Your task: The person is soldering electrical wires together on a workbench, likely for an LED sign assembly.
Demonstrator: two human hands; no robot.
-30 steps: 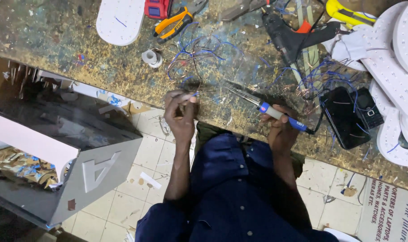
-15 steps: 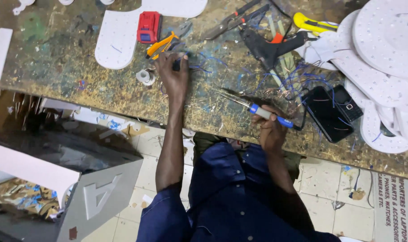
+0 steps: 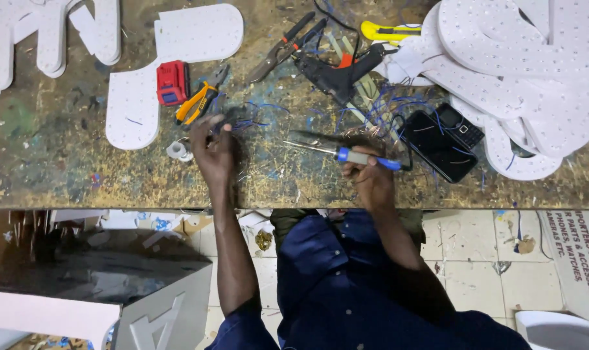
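My left hand (image 3: 214, 150) reaches out over the scratched workbench (image 3: 80, 175). Its fingertips pinch at thin blue wires (image 3: 249, 123), right beside yellow-handled pliers (image 3: 197, 104). A small spool of solder (image 3: 179, 150) lies just left of that hand. My right hand (image 3: 371, 181) grips a soldering iron with a blue handle (image 3: 352, 155). The iron's metal tip points left across the bench. A black cord runs from the handle toward the right.
A red box-shaped device (image 3: 172, 83) rests on a white rounded foam board (image 3: 145, 84). A black glue gun (image 3: 343, 71), dark pliers (image 3: 284, 45) and a yellow cutter (image 3: 388, 31) lie at the back. Two black phones (image 3: 446, 139) sit beside stacked white dotted boards (image 3: 521, 71).
My left hand moved from the bench's near edge out to the blue wires by the pliers. My right hand kept the soldering iron. The view tilted toward the bench.
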